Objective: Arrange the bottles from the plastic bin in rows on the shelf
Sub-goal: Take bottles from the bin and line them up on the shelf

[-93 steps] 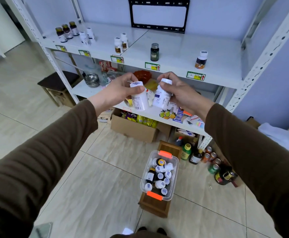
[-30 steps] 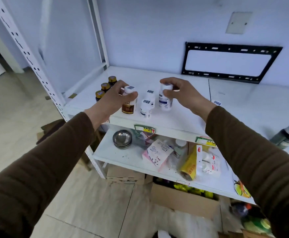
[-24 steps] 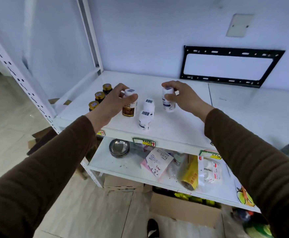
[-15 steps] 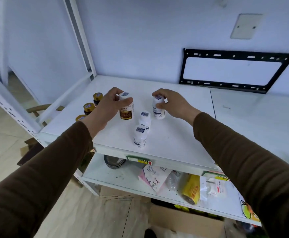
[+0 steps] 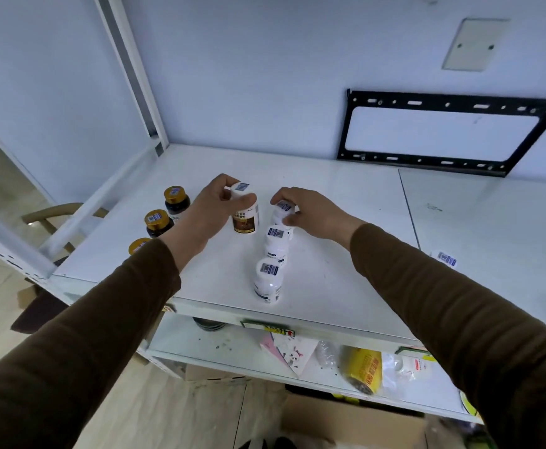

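Observation:
On the white top shelf, my left hand grips a white bottle with a brown label by its cap, its base near or on the shelf. My right hand holds the cap of a white bottle at the back of a row. Two more white bottles, one and another, stand in front of it. Three dark bottles with gold caps form a row at the left: back, middle, front. The plastic bin is out of view.
A white upright post and slanted rail border the shelf's left side. A black metal frame leans on the wall behind. The lower shelf holds a yellow packet, a pink box and a metal bowl. A cardboard box sits on the floor.
I have moved from the bin to the shelf with a bottle in each hand. Over the last second both bottles came down towards the shelf, the right one reaching the back of the white row.

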